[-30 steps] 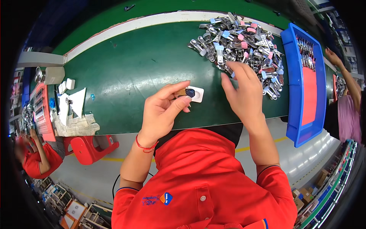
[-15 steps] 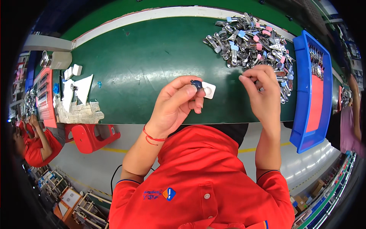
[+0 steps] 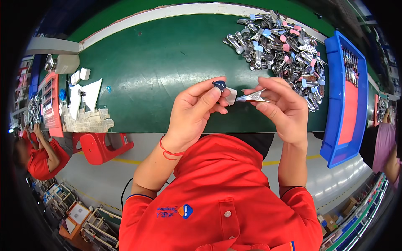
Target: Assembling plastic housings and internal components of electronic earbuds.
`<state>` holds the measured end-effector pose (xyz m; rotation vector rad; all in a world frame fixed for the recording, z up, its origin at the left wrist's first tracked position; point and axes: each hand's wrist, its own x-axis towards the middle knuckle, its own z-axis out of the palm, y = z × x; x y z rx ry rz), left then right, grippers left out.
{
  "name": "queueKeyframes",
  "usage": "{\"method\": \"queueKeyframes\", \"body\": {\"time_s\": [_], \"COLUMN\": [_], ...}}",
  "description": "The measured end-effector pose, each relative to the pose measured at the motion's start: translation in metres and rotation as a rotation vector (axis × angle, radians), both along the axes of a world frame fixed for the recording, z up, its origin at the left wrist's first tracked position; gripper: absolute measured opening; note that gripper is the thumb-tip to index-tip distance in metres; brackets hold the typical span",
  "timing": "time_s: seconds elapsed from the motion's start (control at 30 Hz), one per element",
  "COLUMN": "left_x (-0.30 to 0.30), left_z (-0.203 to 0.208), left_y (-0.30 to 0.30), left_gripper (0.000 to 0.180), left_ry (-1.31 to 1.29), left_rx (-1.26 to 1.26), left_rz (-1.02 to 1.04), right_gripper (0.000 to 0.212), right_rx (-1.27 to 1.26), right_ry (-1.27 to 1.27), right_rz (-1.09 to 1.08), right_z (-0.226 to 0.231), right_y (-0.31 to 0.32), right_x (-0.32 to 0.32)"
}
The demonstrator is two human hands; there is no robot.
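Observation:
A small dark blue piece (image 3: 219,85) is pinched between the thumb and index finger of my left hand (image 3: 197,100). Just beyond those fingers shows a white squarish piece (image 3: 231,96), partly covered; whether it is held or lies on the table I cannot tell. My right hand (image 3: 287,111) grips a silver metal clip (image 3: 254,97), its narrow end pointing left at the white piece. A small gap separates the clip from the blue piece. Behind my right hand spreads a pile of metal clips (image 3: 272,46), some with pink or blue tips.
A blue tray (image 3: 331,104) with a red lining and rows of clips stands at right. On the table's left lie white blocks (image 3: 85,74), a white triangular piece (image 3: 93,96) and a red rack (image 3: 51,104). A red stool (image 3: 98,148) and a seated person (image 3: 48,154) are beyond.
My right hand was near the pile, with no clip visible in it; now it holds a metal clip and has moved left toward my left hand. The blue piece stays in my left fingers.

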<state>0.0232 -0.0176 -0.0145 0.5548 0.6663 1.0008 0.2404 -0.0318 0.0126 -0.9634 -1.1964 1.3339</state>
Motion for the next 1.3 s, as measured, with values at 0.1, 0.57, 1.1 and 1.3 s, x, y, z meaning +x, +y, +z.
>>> {"method": "queueKeyframes", "body": {"time_s": [0.1,0.57,1.1,1.3], "left_x": [0.006,0.0,-0.014,-0.015], "left_z": [0.007,0.014,0.012,0.018], "left_y": [-0.001,-0.006,0.003,0.007], "left_gripper": [0.034,0.027,0.016,0.014], "left_ry": [0.061,0.142,0.207,0.229], "left_rx": [-0.033,-0.032,0.036,0.064], "left_rz": [0.041,-0.07,-0.275,-0.343], "right_gripper": [0.037,0.035,0.033,0.03], "right_rx": [-0.017,0.728,0.678,0.684], "right_ry": [-0.08,-0.767,-0.722,-0.635], "right_rz": [0.015,-0.146,-0.024,0.046], "right_z": [0.001,0.011,0.023,0.017], "right_y": [-0.003,0.001,-0.002,-0.001], "right_x": [-0.001,-0.003,0.004,0.012]}}
